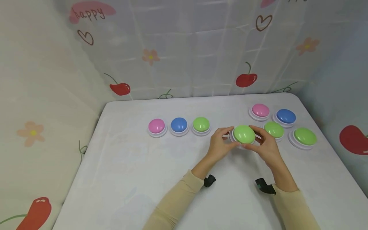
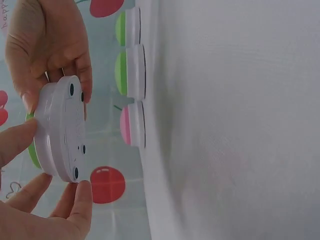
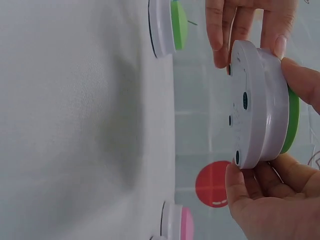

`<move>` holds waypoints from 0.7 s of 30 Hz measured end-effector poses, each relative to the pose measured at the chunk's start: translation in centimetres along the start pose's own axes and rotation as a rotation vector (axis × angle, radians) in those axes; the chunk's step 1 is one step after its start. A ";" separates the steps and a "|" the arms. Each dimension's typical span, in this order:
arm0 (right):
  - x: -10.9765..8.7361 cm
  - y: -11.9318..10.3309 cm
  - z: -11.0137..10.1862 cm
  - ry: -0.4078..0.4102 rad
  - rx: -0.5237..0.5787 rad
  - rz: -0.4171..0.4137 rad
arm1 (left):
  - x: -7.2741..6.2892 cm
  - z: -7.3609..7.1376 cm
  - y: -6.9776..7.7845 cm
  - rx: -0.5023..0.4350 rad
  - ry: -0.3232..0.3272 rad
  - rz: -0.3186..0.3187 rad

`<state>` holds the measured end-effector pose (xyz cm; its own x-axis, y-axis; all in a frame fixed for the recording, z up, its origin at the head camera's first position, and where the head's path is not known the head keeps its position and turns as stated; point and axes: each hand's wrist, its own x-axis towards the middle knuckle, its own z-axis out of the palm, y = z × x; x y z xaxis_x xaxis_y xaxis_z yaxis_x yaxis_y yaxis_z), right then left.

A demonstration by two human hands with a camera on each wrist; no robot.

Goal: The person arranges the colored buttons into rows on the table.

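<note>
Backdrop: "happy" lettering upper left; upper-right lettering cut off.
Left row: pink button, blue button, green button, on white table.
Left hand: grasping left side of held green-domed button.
Held green-domed button: raised above table; underside print too faint to read.
Right hand: grasping its right side.
Right group: second pink button, inner green button, second blue button, outer green button.

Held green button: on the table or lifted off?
Lifted off. The left hand and right hand hold the green button; both wrist views show its underside exposed, apart from the table.
</note>
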<state>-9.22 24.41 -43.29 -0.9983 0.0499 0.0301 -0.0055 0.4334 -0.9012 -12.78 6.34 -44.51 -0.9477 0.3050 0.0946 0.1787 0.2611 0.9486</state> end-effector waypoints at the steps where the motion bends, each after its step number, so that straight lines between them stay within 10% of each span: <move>1: 0.3 0.0 0.1 -0.009 -0.004 0.006 | 0.1 -0.1 -0.1 0.002 0.011 0.006; 21: 6.4 2.1 2.5 -0.101 0.068 0.020 | 2.5 0.4 -2.0 0.037 0.272 -0.091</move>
<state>-15.80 23.42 -46.03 -0.9990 -0.0346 -0.0288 0.0139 0.3713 -0.9284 -15.38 6.91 -46.24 -0.9955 0.0233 0.0916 0.0943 0.3108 0.9458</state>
